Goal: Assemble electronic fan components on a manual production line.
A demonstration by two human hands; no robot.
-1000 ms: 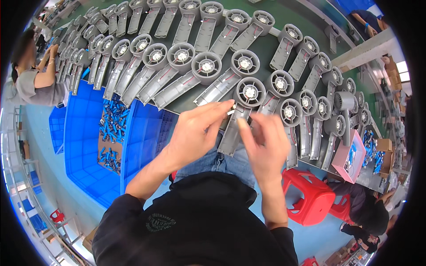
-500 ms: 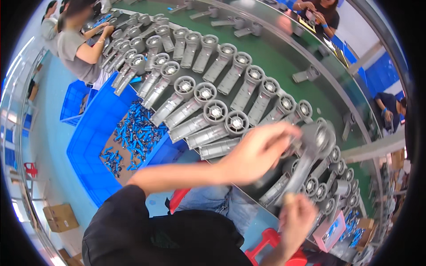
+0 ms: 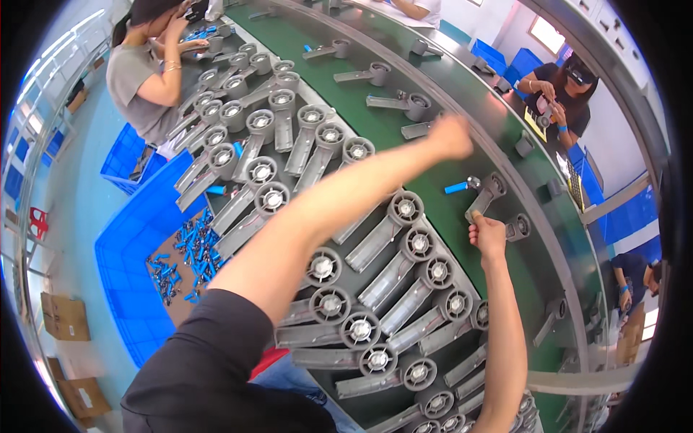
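My right hand (image 3: 489, 234) is closed on the handle end of a grey handheld fan housing (image 3: 489, 193), a round ring with a half-shell handle, over the green belt. Beside it on the belt lies a blue cylindrical battery (image 3: 456, 187) with a small dark part at its end. My left hand (image 3: 451, 137) is stretched out over the belt, blurred, its fingers turned from view. Close to it is the handle of another grey fan housing (image 3: 415, 130), partly hidden. Below my left arm, rows of grey fan housings (image 3: 404, 208) with spoked rings and open handles cover the worktop.
A blue bin (image 3: 130, 252) of blue batteries stands left of the worktop. More housings, such as one grey fan housing (image 3: 378, 74), lie along the green belt (image 3: 361, 108). One person (image 3: 148, 76) works at the far left, another (image 3: 570, 94) across the belt. A metal rail (image 3: 505, 162) edges the belt.
Both hands have moved from above the near worktop out to the belt. The view has shifted too. My left hand has come away from the fan housing near my right hand.
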